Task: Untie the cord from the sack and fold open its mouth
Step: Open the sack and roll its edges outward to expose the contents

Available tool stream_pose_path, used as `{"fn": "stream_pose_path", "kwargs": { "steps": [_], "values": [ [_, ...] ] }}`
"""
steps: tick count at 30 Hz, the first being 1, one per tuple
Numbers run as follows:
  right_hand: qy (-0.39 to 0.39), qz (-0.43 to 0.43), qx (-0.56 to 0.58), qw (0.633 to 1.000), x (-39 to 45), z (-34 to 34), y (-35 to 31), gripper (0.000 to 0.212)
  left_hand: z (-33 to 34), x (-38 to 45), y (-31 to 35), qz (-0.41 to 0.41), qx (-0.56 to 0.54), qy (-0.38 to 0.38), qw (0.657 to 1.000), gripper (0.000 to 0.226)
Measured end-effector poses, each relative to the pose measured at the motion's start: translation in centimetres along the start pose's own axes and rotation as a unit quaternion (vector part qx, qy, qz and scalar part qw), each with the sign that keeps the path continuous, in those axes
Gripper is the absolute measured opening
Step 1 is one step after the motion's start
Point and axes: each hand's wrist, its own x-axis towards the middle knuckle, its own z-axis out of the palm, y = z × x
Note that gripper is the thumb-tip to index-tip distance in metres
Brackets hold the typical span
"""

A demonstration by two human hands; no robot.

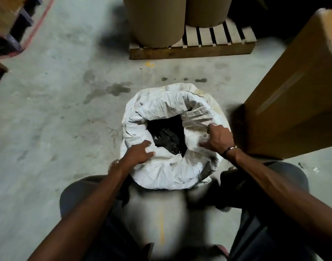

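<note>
Already the white woven sack [170, 140] stands open on the concrete floor [57, 110], right in front of the person's knees, with its mouth turned outward into a thick rolled collar all the way round. No cord shows anywhere on or beside it in the head view, so the untying looks done and the step in hand is the folding of the mouth. Dark contents [166, 137] lie down inside the opening; what they are cannot be told.

The left hand [139, 152] lies on the near-left part of the collar, fingers spread and curled lightly over the fabric, pressing more than pinching. The right hand [218, 139] is on the right side of the collar, fingers bent and closed on a fold of the cloth, thumb toward the opening. Both hands touch the sack and hold nothing else.

The roll looks fuller at the far side and flatter and more crumpled near the person, so the task seems close to its end. The next move probably calls for both hands to tuck or roll the near and right edges outward once more, evenly, so the collar sits level and the mouth stays wide.

A tall cardboard box [293, 87] stands just right of the sack, and a wooden pallet [195, 48] carrying brown drums [155, 21] sits well beyond it.
</note>
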Motion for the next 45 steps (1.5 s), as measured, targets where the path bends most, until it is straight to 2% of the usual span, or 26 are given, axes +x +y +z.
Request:
{"fn": "stream_pose_path", "kwargs": {
  "steps": [2,3,6,9,13,15,18,22,26,30,33,35,38,40,42,44,45],
  "values": [
    [-0.028,0.014,-0.012,0.999,-0.1,1.1,0.4,0.079,1.5,0.7,0.5,0.020,0.044,-0.062,0.997,0.069],
    [-0.032,0.010,-0.008,0.999,-0.3,1.5,0.4,0.081,2.1,0.9,0.7,0.027,0.060,-0.074,0.995,0.071],
    [-0.003,-0.043,0.047,0.998,-0.4,1.8,0.4,0.058,2.7,1.3,1.0,0.010,0.063,-0.040,0.997,0.063],
    [0.052,-0.050,0.117,0.991,-0.1,-0.2,0.9,0.040,1.4,1.5,1.4,0.000,0.020,0.056,0.998,0.042],
    [0.142,0.013,0.214,0.966,0.4,-4.8,3.6,0.045,-2.1,-0.4,1.3,-0.007,-0.021,0.255,0.967,0.049],
    [0.175,0.062,0.236,0.954,0.1,-6.5,5.4,0.044,-3.7,-1.9,0.6,-0.042,-0.008,0.295,0.955,0.044],
    [0.202,0.110,0.216,0.949,-1.3,-7.3,7.3,0.032,-4.6,-4.0,-0.8,-0.099,0.057,0.262,0.958,0.046],
    [0.176,0.088,0.144,0.970,-3.1,-6.7,6.8,0.025,-3.6,-5.6,-1.4,-0.111,0.083,0.245,0.959,0.045],
    [0.181,0.047,0.087,0.979,-4.5,-5.8,5.0,0.034,-2.4,-6.4,-0.8,-0.080,0.034,0.214,0.973,0.050],
    [0.209,-0.003,0.133,0.969,-4.4,-6.0,4.2,0.040,-1.7,-5.6,0.1,0.010,-0.026,0.236,0.971,0.034],
    [0.154,-0.042,0.210,0.965,-3.5,-5.8,3.2,0.034,-1.3,-4.4,1.2,0.078,-0.037,0.192,0.978,0.024],
    [0.088,-0.099,0.189,0.973,-3.1,-5.0,2.3,0.026,-0.5,-3.8,1.8,0.128,-0.034,0.130,0.983,0.024],
    [-0.060,-0.177,0.111,0.976,-3.5,-2.6,0.4,0.029,1.5,-3.8,2.5,0.156,0.049,-0.011,0.987,0.053],
    [-0.150,-0.195,-0.006,0.969,-4.1,-0.6,-0.4,0.042,3.0,-4.2,2.6,0.137,0.147,-0.112,0.973,0.071],
    [-0.224,-0.212,-0.138,0.941,-5.4,1.0,-0.4,0.046,3.6,-5.3,2.4,0.119,0.194,-0.174,0.958,0.075],
    [-0.248,-0.225,-0.197,0.921,-6.5,1.9,-0.5,0.047,3.4,-5.9,2.3,0.120,0.178,-0.171,0.962,0.074],
    [-0.219,-0.233,-0.191,0.928,-6.9,1.5,-0.7,0.049,2.9,-6.5,2.7,0.121,0.146,-0.126,0.974,0.072]
  ]
}}
